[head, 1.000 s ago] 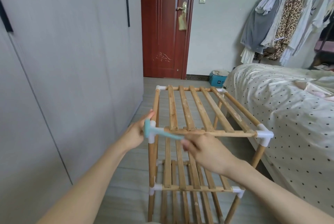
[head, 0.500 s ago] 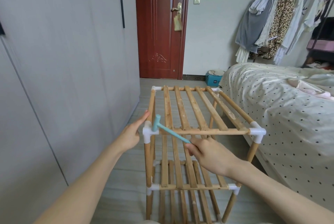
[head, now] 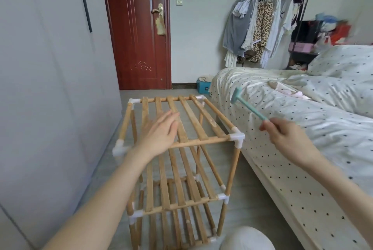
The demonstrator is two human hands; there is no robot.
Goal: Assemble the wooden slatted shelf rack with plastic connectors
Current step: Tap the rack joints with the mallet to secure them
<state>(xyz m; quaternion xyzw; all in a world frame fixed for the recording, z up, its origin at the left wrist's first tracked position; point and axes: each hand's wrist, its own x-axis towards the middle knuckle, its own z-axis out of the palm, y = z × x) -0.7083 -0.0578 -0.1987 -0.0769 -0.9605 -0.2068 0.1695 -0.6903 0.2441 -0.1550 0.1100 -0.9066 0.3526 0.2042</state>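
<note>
While it stands on the floor between wardrobe [head: 50,88] and bed [head: 302,149], rack: the wooden shelf rack [head: 181,142] is upright, three slatted tiers joined by white plastic connectors [head: 237,137].
Left hand: left hand [head: 159,132] lies flat over the top slats, fingers straight, holding nothing.
Right hand: right hand [head: 286,134] is raised above the bed edge, fingers pinching the handle of a small teal hammer [head: 249,105], head tilted up-left.

both arms are bare right up to the frame edge, no sleeves, rings or watch on the left hand [head: 159,132] or right hand [head: 286,136], light grey trousers on the knee [head: 247,238].
</note>
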